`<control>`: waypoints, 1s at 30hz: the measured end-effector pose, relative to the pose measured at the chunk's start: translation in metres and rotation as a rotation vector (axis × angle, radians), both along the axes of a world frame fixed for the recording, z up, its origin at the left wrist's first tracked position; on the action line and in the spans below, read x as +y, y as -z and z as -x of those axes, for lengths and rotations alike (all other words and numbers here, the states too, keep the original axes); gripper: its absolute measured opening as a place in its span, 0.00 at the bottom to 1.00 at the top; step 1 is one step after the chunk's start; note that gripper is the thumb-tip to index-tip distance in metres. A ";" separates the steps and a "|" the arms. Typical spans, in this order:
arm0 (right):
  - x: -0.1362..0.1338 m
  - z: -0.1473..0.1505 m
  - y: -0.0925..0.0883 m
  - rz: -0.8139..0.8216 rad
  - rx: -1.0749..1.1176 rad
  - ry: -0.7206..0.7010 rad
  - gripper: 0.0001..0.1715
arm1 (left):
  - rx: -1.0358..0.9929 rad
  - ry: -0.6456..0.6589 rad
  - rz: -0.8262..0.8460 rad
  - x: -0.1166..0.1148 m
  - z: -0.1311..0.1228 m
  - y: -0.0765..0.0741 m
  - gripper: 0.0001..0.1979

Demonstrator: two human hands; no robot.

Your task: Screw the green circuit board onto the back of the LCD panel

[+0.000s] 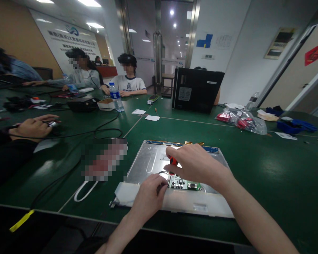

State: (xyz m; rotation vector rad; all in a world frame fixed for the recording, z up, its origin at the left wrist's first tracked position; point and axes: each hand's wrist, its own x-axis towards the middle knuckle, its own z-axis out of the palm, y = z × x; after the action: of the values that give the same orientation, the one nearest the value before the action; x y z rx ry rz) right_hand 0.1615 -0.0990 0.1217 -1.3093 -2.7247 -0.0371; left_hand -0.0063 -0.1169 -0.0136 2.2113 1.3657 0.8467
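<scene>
A: Where's the panel?
B: The flat metal panel [141, 160] lies on the near middle of the green table [270, 176], with a white strip [182, 203] along its near edge and a blue strip [213, 149] along its far one.

A: And the hands?
B: The right hand [194, 160] is above it, fingers curled round a red-and-black tool [173, 161]. The left hand [151, 192] has bent fingers at the left end of the green circuit board [184, 183]; I can't tell whether they grip anything.

A: What blocks the view?
B: The right hand hides part of the panel, and the tool's tip can't be made out. On the far side, a big black case [197, 90] covers most of a person behind it.

A: What's around?
B: Just left of the panel, a blurred-out reddish item [106, 160] with a white loop. Farther left, a co-worker's hands [35, 127], with a black cable [76, 135] running across the table beside them. A water bottle [116, 97] stands at far left. At far right lie a clear bag [254, 123] with red things inside and, beyond it, a blue glove [306, 125].
</scene>
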 end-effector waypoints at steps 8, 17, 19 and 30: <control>-0.003 0.000 -0.001 -0.001 0.021 -0.050 0.10 | 0.002 0.019 0.000 0.001 0.001 0.004 0.07; -0.002 0.001 -0.001 -0.039 0.028 -0.037 0.06 | 0.011 0.024 0.017 0.002 0.000 0.004 0.07; -0.003 0.001 -0.001 -0.043 0.052 -0.046 0.07 | 0.005 0.032 0.021 0.001 0.001 0.004 0.07; -0.001 0.000 0.000 -0.071 0.038 -0.037 0.06 | 0.008 0.022 0.006 0.000 0.001 0.002 0.06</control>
State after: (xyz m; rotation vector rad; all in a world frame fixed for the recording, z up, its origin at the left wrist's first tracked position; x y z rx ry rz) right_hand 0.1615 -0.1002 0.1216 -1.2282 -2.6888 -0.1038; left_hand -0.0070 -0.1170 -0.0159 2.2231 1.3440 0.8253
